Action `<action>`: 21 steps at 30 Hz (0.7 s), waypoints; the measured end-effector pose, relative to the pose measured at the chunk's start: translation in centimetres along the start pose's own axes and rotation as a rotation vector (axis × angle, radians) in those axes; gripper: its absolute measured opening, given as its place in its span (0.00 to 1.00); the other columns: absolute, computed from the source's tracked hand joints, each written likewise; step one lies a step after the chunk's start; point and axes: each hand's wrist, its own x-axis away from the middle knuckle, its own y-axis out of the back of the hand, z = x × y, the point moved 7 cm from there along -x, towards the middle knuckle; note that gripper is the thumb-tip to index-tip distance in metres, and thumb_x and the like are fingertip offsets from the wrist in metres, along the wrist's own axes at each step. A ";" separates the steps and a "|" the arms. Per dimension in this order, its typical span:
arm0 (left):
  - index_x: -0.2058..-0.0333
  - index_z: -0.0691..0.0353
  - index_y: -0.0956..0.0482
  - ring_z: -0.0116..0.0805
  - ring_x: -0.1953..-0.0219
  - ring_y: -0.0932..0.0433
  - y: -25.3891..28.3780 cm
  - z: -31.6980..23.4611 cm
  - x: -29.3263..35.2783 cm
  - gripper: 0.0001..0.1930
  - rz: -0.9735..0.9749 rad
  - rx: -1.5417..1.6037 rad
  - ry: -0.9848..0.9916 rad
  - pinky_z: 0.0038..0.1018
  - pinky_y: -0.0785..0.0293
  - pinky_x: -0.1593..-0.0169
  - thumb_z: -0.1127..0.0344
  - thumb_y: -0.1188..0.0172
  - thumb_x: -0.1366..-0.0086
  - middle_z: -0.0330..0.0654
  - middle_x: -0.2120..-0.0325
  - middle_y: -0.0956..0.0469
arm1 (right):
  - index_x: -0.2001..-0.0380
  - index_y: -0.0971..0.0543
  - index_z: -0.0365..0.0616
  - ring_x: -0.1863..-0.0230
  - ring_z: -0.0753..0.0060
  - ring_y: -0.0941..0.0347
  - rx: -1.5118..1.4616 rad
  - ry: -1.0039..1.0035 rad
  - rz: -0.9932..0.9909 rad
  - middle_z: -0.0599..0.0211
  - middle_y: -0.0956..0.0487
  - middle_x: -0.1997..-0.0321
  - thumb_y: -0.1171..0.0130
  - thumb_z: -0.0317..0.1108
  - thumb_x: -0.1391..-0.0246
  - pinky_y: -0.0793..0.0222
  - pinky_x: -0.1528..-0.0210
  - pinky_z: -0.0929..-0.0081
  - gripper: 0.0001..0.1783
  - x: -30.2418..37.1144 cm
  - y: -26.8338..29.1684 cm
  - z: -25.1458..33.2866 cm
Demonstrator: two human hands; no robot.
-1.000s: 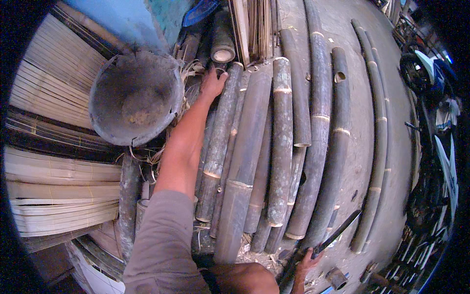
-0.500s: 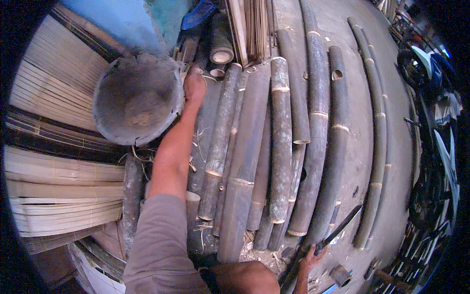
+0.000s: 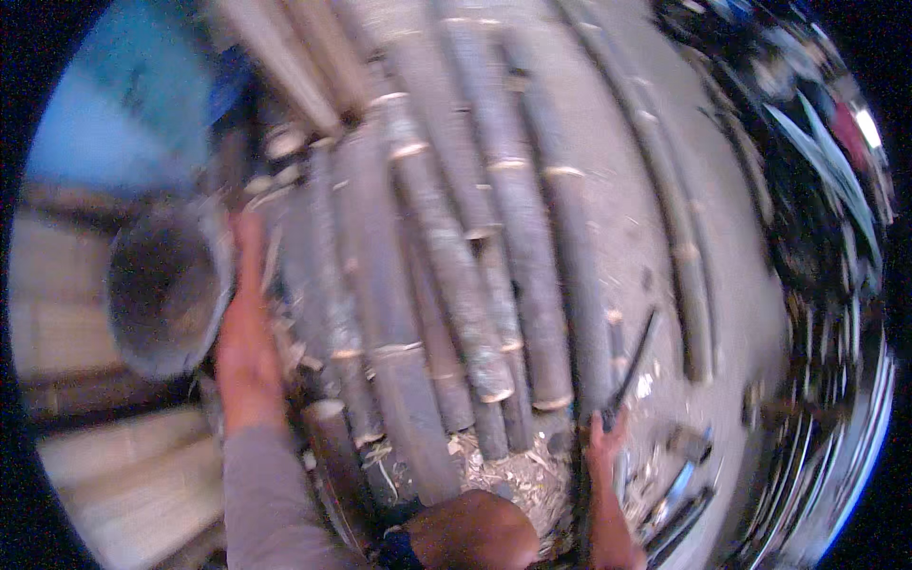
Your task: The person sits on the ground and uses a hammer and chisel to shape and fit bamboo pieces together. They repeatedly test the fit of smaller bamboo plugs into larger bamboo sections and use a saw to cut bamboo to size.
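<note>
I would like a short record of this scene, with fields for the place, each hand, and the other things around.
Place: ground covered with long bamboo poles lying side by side
Left hand: left hand stretched out flat, fingers straight, at the edge of the poles beside a round grey basket; touching or not is unclear
Right hand: right hand closed on a long dark blade, pointing away over the ground
Other things: bamboo chips near the pole ends; pale split strips on the left
Picture quality: blurred

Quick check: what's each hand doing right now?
Left hand: open, flat between bucket and bamboo poles.
Right hand: shut on blade.
</note>
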 end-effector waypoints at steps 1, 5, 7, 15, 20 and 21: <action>0.47 0.65 0.21 0.52 0.51 0.21 -1.2 -0.1 1.3 0.19 -0.086 0.003 0.008 0.43 0.25 0.48 0.61 0.46 0.31 0.53 0.51 0.19 | 0.36 0.34 0.28 0.31 0.42 0.38 -0.010 0.005 0.015 0.40 0.33 0.32 0.35 0.42 0.44 0.44 0.29 0.56 0.39 -0.1 1.0 1.7; 0.42 0.71 0.26 0.56 0.44 0.25 -4.9 -6.2 4.9 0.26 -0.200 -0.049 0.094 0.44 0.30 0.44 0.55 0.46 0.29 0.58 0.44 0.24 | 0.42 0.28 0.34 0.35 0.46 0.33 0.087 0.156 -0.050 0.47 0.29 0.36 0.33 0.38 0.48 0.39 0.32 0.56 0.33 1.0 4.0 1.8; 0.44 0.71 0.25 0.55 0.46 0.24 0.6 -2.1 -0.6 0.24 -0.232 0.142 0.221 0.44 0.30 0.44 0.57 0.44 0.31 0.58 0.49 0.21 | 0.44 0.26 0.36 0.35 0.47 0.33 -0.011 0.280 -0.050 0.51 0.28 0.36 0.32 0.37 0.49 0.38 0.33 0.56 0.30 -0.7 1.9 3.3; 0.40 0.65 0.27 0.52 0.46 0.23 -4.2 -3.9 1.9 0.28 0.079 0.561 0.507 0.46 0.31 0.39 0.50 0.52 0.30 0.49 0.44 0.24 | 0.56 0.24 0.34 0.35 0.44 0.34 -0.028 0.291 -0.072 0.51 0.28 0.35 0.35 0.41 0.45 0.37 0.33 0.53 0.22 0.5 2.6 3.1; 0.37 0.63 0.30 0.52 0.41 0.27 -2.7 -3.6 -1.1 0.31 0.209 0.581 0.556 0.47 0.35 0.35 0.48 0.54 0.30 0.47 0.37 0.30 | 0.59 0.25 0.35 0.36 0.43 0.34 -0.060 0.304 -0.090 0.50 0.30 0.35 0.35 0.41 0.46 0.35 0.34 0.53 0.20 0.6 2.4 3.1; 0.36 0.63 0.31 0.52 0.40 0.28 -2.7 -3.6 -1.5 0.31 0.189 0.586 0.582 0.47 0.35 0.34 0.48 0.53 0.30 0.48 0.36 0.31 | 0.59 0.25 0.35 0.36 0.44 0.34 -0.087 0.305 -0.089 0.50 0.29 0.35 0.35 0.41 0.46 0.35 0.34 0.54 0.20 0.5 2.3 3.3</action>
